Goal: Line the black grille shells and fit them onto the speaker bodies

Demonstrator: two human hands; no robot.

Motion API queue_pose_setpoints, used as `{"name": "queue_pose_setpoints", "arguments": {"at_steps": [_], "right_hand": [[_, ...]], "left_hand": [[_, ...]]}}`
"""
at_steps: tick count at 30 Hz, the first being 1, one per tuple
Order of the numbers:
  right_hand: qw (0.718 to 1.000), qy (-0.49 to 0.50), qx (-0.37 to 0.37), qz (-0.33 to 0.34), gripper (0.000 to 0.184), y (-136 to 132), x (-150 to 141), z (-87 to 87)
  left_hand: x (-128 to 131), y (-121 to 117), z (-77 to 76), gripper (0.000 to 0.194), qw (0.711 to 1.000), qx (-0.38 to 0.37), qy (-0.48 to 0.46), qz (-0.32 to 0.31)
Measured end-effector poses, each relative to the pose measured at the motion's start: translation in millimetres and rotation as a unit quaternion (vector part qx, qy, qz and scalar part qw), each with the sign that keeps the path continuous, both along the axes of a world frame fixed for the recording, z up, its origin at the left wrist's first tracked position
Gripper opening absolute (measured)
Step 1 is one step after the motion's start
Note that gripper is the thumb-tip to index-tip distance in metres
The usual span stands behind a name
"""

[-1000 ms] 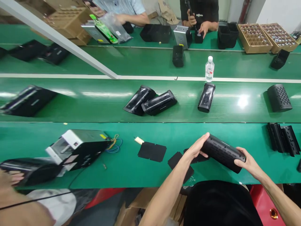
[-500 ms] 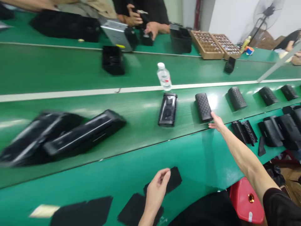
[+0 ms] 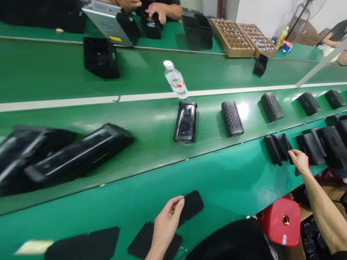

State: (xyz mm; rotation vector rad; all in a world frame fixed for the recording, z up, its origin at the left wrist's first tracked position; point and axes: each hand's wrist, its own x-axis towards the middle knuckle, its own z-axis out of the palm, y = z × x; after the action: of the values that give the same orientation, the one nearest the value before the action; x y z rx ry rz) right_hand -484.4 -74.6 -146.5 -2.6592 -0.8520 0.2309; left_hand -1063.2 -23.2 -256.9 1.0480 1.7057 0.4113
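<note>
My right hand (image 3: 299,160) reaches to the far right, thumb and fingers closed on the edge of a black slotted cover (image 3: 284,146). That cover lies beside another black cover piece (image 3: 272,150) on the near bench. Lower in the view, my left hand (image 3: 167,222) is closed, its fingers curled toward the thumb with nothing visible in them. Just beyond its fingertips lies a thin black sheet (image 3: 193,205). Another black sheet (image 3: 141,238) is partly hidden under the left hand, and a larger one (image 3: 84,245) lies farther left.
Along the green belt sit a glossy black speaker-like unit (image 3: 186,122), a perforated black housing (image 3: 232,118) and several similar ones. A water bottle (image 3: 176,80) stands behind. Black housings (image 3: 311,148) crowd the right bench. Below is a red stool (image 3: 282,220). A co-worker's hands (image 3: 157,12) work opposite.
The black perforated housing went from both hands onto the belt, and my right hand let it go. That hand then moved right to the slotted cover. The view has turned right.
</note>
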Motion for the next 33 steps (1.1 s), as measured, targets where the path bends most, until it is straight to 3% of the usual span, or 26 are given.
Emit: {"name": "queue_pose_setpoints", "arguments": {"at_steps": [2, 4, 7, 9, 12, 15, 16, 18, 20, 22, 24, 27, 33], "right_hand": [[0.999, -0.011, 0.013, 0.037, 0.065, -14, -19, 2.7], [0.990, -0.029, 0.038, 0.133, 0.065, -21, -49, -7.7], [0.938, 0.006, 0.052, 0.341, 0.054, -20, -111, -48.1], [0.904, 0.036, 0.027, 0.425, 0.052, -15, -157, -76.6], [0.896, 0.022, -0.011, 0.442, 0.056, -10, -212, -97.6], [0.896, 0.056, -0.040, 0.439, 0.050, -11, -273, -91.0], [0.881, 0.095, -0.066, 0.459, 0.045, -11, -299, -87.1], [0.819, 0.178, -0.198, 0.507, 0.038, -11, -359, -83.8], [0.802, 0.188, -0.241, 0.513, 0.032, -8, -414, -89.6], [0.802, 0.180, -0.259, 0.506, 0.026, -2, -451, -102.0], [0.803, 0.176, -0.268, 0.502, 0.023, 5, -465, -114.7], [0.803, 0.189, -0.263, 0.500, 0.021, 11, -460, -124.8], [0.833, 0.278, -0.187, 0.440, 0.030, 9, -419, -119.2]], "left_hand": [[-1, -7, 9.2, 0.056, 0.998, 0.055, 0.030, 0.002], [-4, -13, 12.6, 0.045, 0.991, 0.111, 0.065, -0.030], [-19, -20, 0.8, 0.024, 0.983, 0.124, 0.129, -0.035], [-33, -29, -8.6, 0.017, 0.977, 0.134, 0.159, -0.041], [-48, -52, -14.2, 0.015, 0.971, 0.154, 0.179, -0.040], [-53, -79, -17.3, 0.016, 0.965, 0.163, 0.204, -0.011], [-53, -87, -19.4, 0.016, 0.963, 0.163, 0.216, 0.005], [-49, -99, -26.1, 0.017, 0.957, 0.161, 0.240, 0.035], [-42, -104, -34.9, 0.021, 0.949, 0.162, 0.265, 0.060], [-35, -105, -44.0, 0.032, 0.940, 0.171, 0.288, 0.070], [-28, -104, -51.6, 0.044, 0.935, 0.178, 0.300, 0.071], [-22, -104, -58.8, 0.054, 0.939, 0.173, 0.288, 0.070], [-21, -104, -63.6, 0.057, 0.946, 0.165, 0.267, 0.086]]}}
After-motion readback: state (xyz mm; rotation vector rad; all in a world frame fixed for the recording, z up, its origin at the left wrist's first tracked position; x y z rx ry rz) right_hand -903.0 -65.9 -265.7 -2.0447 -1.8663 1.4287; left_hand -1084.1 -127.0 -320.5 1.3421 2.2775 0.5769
